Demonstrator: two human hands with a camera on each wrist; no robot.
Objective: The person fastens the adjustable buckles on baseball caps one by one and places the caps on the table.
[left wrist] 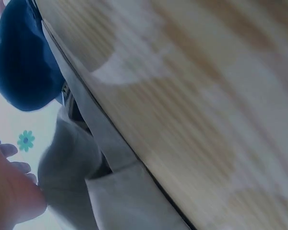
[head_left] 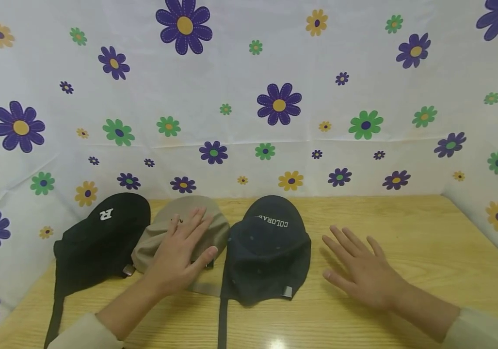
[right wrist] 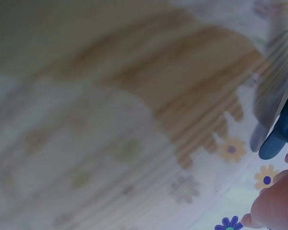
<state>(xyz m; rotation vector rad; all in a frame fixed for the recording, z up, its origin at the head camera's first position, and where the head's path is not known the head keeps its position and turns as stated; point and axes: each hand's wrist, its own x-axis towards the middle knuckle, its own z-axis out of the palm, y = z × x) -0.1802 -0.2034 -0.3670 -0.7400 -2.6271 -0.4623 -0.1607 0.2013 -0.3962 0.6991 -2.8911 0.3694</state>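
Shows, at far left on the wooden table [head_left: 406, 237], a black cap [head_left: 100, 247] bearing a white R [head_left: 106, 214]. Just right, holds the left hand [head_left: 180, 257] over a beige cap [head_left: 219, 232], with fingers straight and slightly apart; cannot tell whether touching it. Next, shows a navy cap [head_left: 270, 261] with white lettering [head_left: 275, 222]. Farther right, holds the right hand [head_left: 365, 271] above the table, near that cap, with fingers spread.

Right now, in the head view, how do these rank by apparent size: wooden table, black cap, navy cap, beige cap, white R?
1. Wooden table
2. Black cap, navy cap, beige cap: unranked; the first two look alike, and the left hand hides part of the third.
3. White R
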